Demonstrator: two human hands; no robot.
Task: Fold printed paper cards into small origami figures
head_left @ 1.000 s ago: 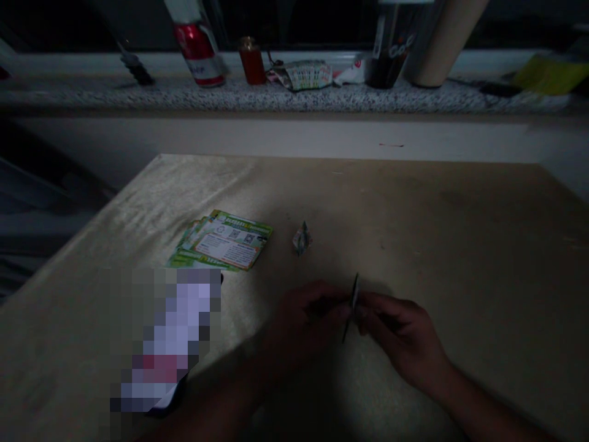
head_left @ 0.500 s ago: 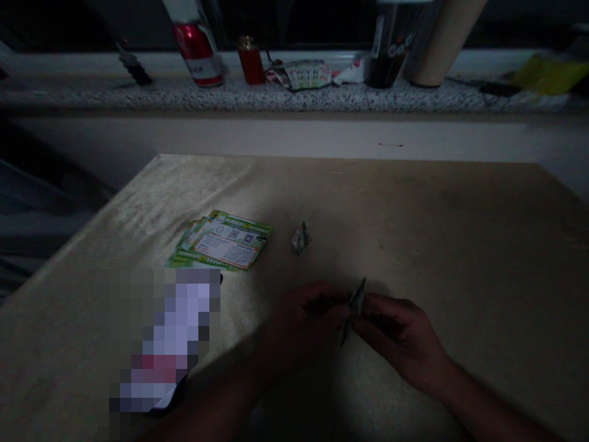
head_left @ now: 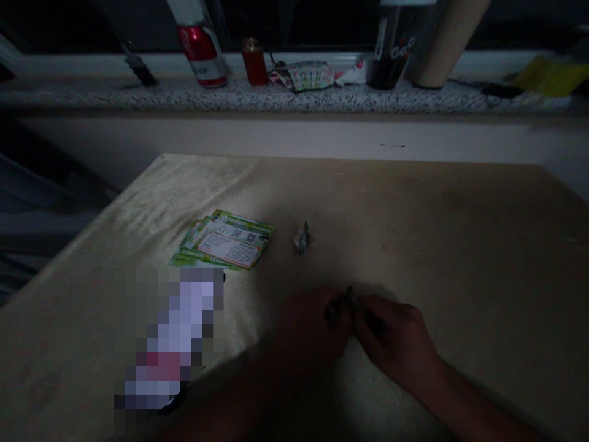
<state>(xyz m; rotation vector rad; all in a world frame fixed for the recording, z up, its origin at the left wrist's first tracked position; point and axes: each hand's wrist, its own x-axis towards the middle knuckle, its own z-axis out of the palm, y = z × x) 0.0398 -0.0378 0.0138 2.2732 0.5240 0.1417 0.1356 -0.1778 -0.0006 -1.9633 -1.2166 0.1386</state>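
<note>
My left hand and my right hand meet low over the table, fingers closed. Pinched between them is a small dark piece of folded paper, mostly hidden by my fingers. Beyond my hands, a small folded paper shape with a pointed tip stands on the table. To its left lies a fanned stack of green-and-white printed leaflets.
A blurred-out, long pale object lies on the table left of my forearm. Along the speckled windowsill stand a red-and-white bottle, a small red jar, a crumpled wrapper and a dark cup.
The folded paper has turned and sunk between my fingers, so less of it shows. My left hand has curled inward against the right. The view has shifted slightly.
</note>
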